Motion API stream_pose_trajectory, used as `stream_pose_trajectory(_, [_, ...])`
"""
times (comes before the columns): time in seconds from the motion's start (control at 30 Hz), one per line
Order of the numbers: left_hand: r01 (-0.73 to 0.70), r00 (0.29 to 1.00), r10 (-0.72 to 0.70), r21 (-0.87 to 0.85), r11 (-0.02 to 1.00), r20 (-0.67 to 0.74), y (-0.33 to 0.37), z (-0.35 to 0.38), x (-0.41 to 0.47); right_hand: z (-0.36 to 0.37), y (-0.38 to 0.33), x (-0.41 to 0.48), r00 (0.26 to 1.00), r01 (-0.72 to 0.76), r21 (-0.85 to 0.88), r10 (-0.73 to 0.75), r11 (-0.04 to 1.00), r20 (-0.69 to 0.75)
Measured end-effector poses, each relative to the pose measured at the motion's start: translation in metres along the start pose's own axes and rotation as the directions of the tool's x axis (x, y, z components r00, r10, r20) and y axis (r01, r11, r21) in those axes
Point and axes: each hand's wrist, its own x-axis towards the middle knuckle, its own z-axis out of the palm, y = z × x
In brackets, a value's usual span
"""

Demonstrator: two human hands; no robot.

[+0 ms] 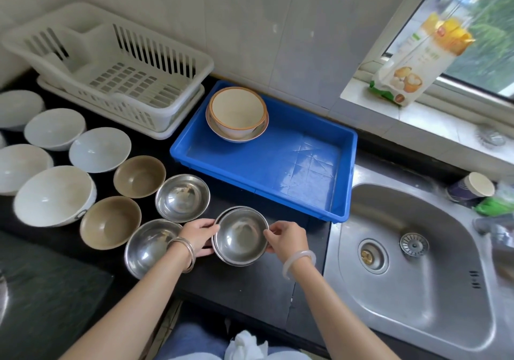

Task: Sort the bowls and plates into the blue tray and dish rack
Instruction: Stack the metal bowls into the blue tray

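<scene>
Left hand (199,236) and right hand (286,237) pinch opposite rims of the nested steel bowls (240,238), apparently two. The smooth stack may separate or slip en route to the blue tray (345,170) at 1 o'clock.

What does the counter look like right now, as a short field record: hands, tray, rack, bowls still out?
left hand: on the left rim of the stacked steel bowls
right hand: on the right rim of the same stack
blue tray: holds only two nested cream bowls, far-left corner
dish rack: nothing visible inside
still on counter: two more steel bowls, two brown bowls, several white bowls, all left of the stack
</scene>
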Motion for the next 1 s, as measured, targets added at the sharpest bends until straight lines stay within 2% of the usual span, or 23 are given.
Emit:
stream_pose_trajectory(0.23, [-0.017, 1.000, 0.016, -0.009, 1.000, -0.023, 0.000, 0.002, 0.002, 0.004, 0.012, 0.004, 0.998, -0.015, 0.076, 0.020, 0.997, -0.061])
stream_pose_trajectory(0.33, [-0.003, 1.000, 0.003, -0.013, 1.000, -0.013, -0.001, 0.000, 0.004, 0.008, 0.018, 0.006, 0.997, -0.045, 0.220, 0.059, 0.975, -0.057])
stream_pose_trajectory(0.47, [0.004, 1.000, -0.004, -0.012, 1.000, 0.000, -0.001, 0.002, 0.003, 0.015, 0.022, 0.010, 0.978, -0.198, 0.424, 0.151, 0.884, 0.141])
stream_pose_trajectory(0.57, [0.002, 1.000, -0.003, 0.012, 1.000, 0.010, 0.002, 0.002, 0.002, 0.015, 0.022, 0.012, 0.961, -0.254, 0.473, 0.166, 0.844, 0.219])
stream_pose_trajectory(0.87, [-0.149, 0.987, 0.147, 0.030, 0.988, 0.070, 0.062, 0.006, 0.004, -0.028, -0.019, 0.028, 0.991, -0.105, 0.611, 0.035, 0.784, 0.125])
stream_pose_trajectory(1.0, [-0.181, 0.981, 0.179, 0.020, 0.983, 0.076, 0.100, 0.025, 0.014, -0.054, -0.041, 0.052, 0.995, -0.077, 0.634, 0.020, 0.770, 0.096])
